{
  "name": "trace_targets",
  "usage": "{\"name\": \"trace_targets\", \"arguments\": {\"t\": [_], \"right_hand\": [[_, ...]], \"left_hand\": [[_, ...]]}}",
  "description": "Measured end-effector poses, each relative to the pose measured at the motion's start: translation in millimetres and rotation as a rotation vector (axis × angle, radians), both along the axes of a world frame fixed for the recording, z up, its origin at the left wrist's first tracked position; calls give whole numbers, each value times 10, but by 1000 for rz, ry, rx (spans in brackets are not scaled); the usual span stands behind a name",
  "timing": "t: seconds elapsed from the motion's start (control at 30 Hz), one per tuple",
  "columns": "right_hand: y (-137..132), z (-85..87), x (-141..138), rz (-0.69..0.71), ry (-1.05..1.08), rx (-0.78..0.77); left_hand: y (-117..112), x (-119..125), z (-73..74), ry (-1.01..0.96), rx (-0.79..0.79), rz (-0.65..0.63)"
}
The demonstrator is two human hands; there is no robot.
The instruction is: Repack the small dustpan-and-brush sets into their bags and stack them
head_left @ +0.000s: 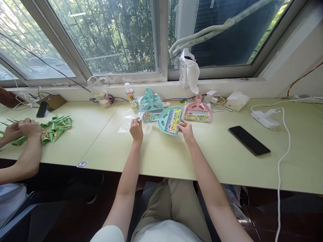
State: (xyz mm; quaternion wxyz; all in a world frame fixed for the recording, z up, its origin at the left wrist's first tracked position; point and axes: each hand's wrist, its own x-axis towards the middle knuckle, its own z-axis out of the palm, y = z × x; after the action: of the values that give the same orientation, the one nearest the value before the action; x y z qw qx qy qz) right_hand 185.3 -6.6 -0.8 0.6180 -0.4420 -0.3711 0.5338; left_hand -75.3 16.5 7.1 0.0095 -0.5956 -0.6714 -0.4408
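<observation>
My right hand [186,130] grips the edge of a teal mini dustpan-and-brush set [168,120], thumb on its yellow label. The set is tilted, its handle pointing left. My left hand [137,129] pinches a clear plastic bag [127,121], which spreads out to the left and under the fingers. Behind the held set lie several more teal dustpan sets [151,101] in clear wrapping. A pink dustpan set [198,109], wrapped and labelled, rests to the right of my right hand.
A drink bottle [131,96] stands behind the bag. To the right lie a black phone [249,140] and a white power strip [265,118] with a cable. A tissue pack [188,70] sits on the sill. At left, another person's hands [30,128] work over green cones [56,127].
</observation>
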Motion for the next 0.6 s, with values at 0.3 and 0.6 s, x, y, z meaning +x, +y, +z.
{"name": "trace_targets", "arguments": {"t": [0.3, 0.6], "right_hand": [[-34, 4, -92, 179, 18, 20], [-19, -105, -231, 112, 158, -9]], "left_hand": [[8, 159, -96, -20, 136, -153], [-127, 371, -50, -67, 249, -347]]}}
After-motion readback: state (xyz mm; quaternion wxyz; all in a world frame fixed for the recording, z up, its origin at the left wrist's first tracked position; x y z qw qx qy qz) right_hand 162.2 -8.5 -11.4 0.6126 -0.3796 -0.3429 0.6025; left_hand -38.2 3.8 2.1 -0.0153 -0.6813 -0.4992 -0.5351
